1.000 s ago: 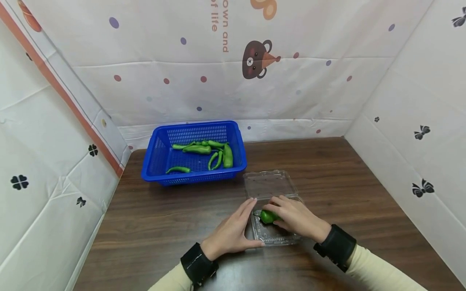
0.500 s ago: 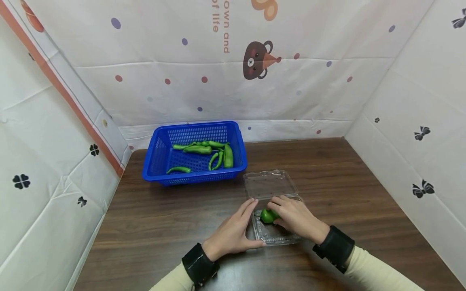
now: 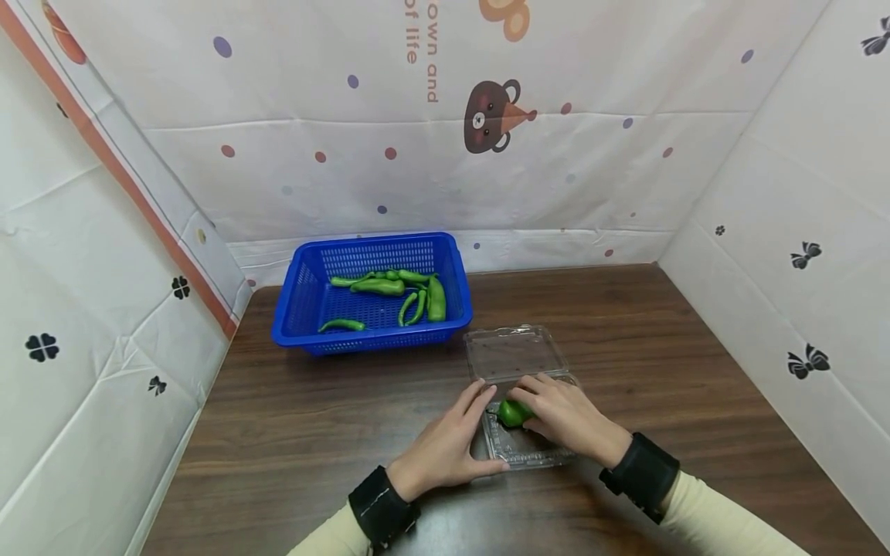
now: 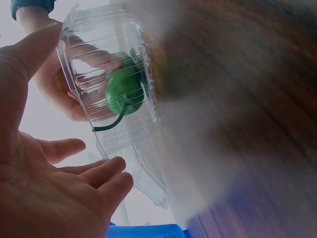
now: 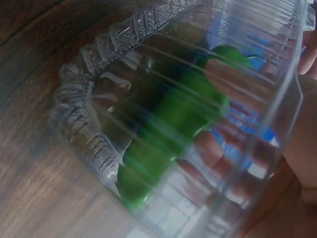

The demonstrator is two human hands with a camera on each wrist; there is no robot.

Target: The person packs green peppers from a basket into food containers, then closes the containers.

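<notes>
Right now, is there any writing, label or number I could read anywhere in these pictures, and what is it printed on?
"own and": orange letters running sideways down the back sheet, cut off at the top edge.
"of life": a second sideways line on the same sheet, beside it.
The basket, the clear box and the wristbands show no readable text.
No numbers anywhere.

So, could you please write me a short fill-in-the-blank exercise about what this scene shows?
1. The right hand holds a green pepper inside a clear plastic ____.
2. The other peppers lie in a ____ basket.
3. The left hand rests against the ____ side of the clamshell box.
4. The box's lid is ____.

Missing words: box; blue; left; open
</notes>
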